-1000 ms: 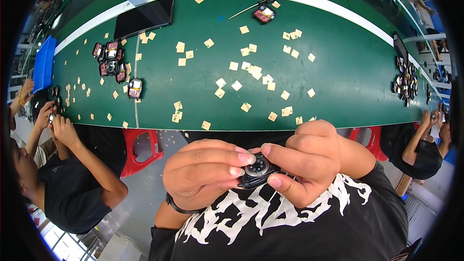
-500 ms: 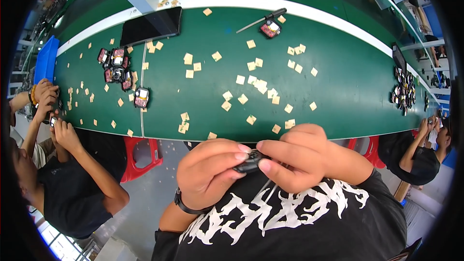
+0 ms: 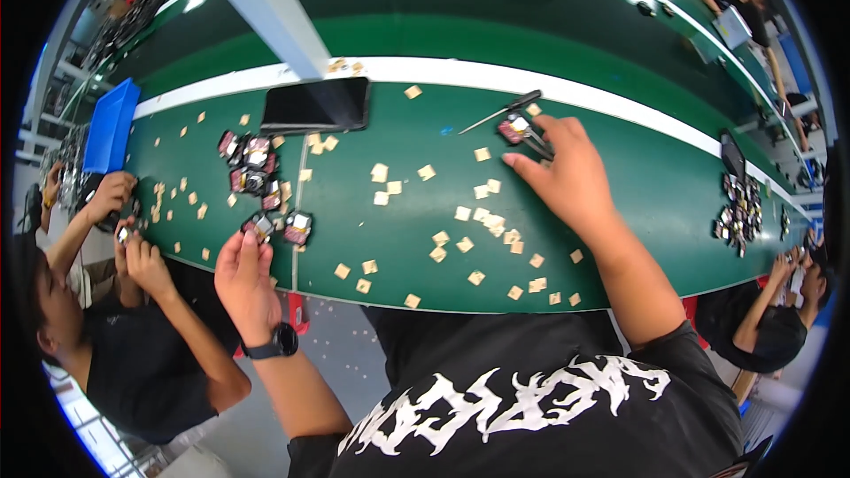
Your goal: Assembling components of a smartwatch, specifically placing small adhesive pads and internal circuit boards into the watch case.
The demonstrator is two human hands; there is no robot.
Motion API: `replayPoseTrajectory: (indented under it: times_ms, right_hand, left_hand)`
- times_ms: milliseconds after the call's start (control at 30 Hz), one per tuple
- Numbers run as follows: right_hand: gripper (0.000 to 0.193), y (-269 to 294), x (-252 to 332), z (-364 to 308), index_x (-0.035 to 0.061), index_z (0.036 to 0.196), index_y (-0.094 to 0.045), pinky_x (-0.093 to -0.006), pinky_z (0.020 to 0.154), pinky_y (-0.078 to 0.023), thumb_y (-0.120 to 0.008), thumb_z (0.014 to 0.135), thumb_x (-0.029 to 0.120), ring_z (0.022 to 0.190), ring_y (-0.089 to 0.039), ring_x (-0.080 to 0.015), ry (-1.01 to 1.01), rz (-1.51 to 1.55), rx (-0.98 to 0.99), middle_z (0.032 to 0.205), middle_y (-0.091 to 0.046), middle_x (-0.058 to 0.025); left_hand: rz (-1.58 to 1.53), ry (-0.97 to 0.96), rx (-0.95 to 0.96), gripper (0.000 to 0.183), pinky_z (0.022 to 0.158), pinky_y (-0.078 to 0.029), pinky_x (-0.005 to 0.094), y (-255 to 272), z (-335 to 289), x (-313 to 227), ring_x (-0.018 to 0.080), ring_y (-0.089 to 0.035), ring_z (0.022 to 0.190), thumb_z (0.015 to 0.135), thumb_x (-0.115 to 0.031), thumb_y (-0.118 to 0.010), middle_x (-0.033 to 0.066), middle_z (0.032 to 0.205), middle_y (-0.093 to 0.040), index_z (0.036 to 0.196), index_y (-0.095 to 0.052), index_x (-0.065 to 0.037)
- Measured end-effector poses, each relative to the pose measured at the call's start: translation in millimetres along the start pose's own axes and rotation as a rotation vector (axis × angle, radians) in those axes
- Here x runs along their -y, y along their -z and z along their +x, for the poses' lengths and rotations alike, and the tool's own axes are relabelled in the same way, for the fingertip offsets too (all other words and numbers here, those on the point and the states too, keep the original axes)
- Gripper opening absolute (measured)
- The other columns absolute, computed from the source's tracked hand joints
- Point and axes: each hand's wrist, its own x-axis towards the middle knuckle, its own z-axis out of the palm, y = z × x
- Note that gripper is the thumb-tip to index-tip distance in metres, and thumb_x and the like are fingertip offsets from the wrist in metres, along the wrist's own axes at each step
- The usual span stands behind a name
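My left hand [image 3: 246, 288] is at the left of the green table, thumb and fingers pinched on a small black device [image 3: 259, 226] with a pinkish-red and white face. Right beside it lies a similar device [image 3: 298, 228], and a pile of such devices [image 3: 255, 155] sits just beyond. My right hand [image 3: 571, 173] is stretched to the far side, thumb and forefinger spread around another small device [image 3: 512, 129] on the table. A pair of metal tweezers [image 3: 537, 145] shows in this hand, its other end hidden by the fingers.
A black flat-screen device [image 3: 317, 106] and a screwdriver [image 3: 505, 110] lie near the white far ledge [image 3: 460, 71]. Small beige squares [image 3: 492, 219] are scattered over the table. More devices [image 3: 740, 212] are heaped at the right. People work on both sides; a blue bin [image 3: 112, 128] stands far left.
My hands, together on a black device before, are now apart. The left has carried a device left toward the pile; the right has reached forward to another one. The view has shifted.
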Motion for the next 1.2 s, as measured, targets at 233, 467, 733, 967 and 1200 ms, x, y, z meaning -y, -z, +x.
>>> replayPoseTrajectory:
  times_ms: [233,467,733,967,1200]
  right_hand:
    - [0.047,-14,-9,19,0.0004,0.115,-0.068,-0.0411,0.081,-0.055,-0.083,0.08,0.028,0.095,-0.067,-0.0328,0.057,-0.031,-0.033,0.11,-0.063,-0.0141]
    - [0.047,15,6,-18,0.0033,0.114,-0.07,-0.0287,0.068,-0.05,-0.088,0.071,0.006,0.083,-0.061,-0.0168,0.039,0.319,0.182,0.106,-0.063,-0.0077]
    - [0.051,35,39,-47,0.0118,0.126,-0.071,-0.0373,0.074,-0.054,-0.085,0.077,0.009,0.087,-0.068,-0.0258,0.412,0.594,0.547,0.098,-0.069,-0.0081]
    - [0.02,45,9,-87,0.0029,0.114,-0.071,-0.0342,0.068,-0.051,-0.071,0.096,0.011,0.078,-0.065,-0.0209,0.038,0.659,0.247,0.092,-0.068,-0.01]
    - [0.015,52,23,-110,-0.0003,0.1,-0.07,-0.0288,0.057,-0.044,-0.067,0.101,0.015,0.062,-0.055,-0.0116,-0.172,0.771,0.393,0.077,-0.064,-0.0058]
  left_hand:
    - [0.168,-0.03,-0.08,0.026,0.068,-0.057,0.0221,3,28,-4,0.0104,-0.066,0.074,0.097,-0.011,-0.074,0.0064,0.094,-0.071,0.115,-0.066,0.006]
    - [1.159,-0.706,-0.319,0.033,0.059,-0.046,0.0312,-26,7,-22,0.0167,-0.056,0.067,0.09,-0.02,-0.08,0.0111,0.104,-0.066,0.112,-0.073,0.003]
    - [0.004,0.177,1.01,0.05,0.07,-0.052,0.0239,-127,-113,-19,0.0118,-0.066,0.083,0.101,-0.006,-0.063,0.0134,0.12,-0.069,0.148,-0.05,0.001]
    - [-0.041,0.36,0.907,0.038,0.069,-0.058,0.0265,-144,-133,-4,0.0173,-0.07,0.084,0.103,-0.003,-0.055,0.019,0.114,-0.071,0.14,-0.052,0.004]
    - [0.098,0.276,0.941,0.035,0.074,-0.057,0.0252,-151,-152,-3,0.0128,-0.07,0.089,0.102,-0.001,-0.061,0.0099,0.109,-0.068,0.136,-0.055,0.0]
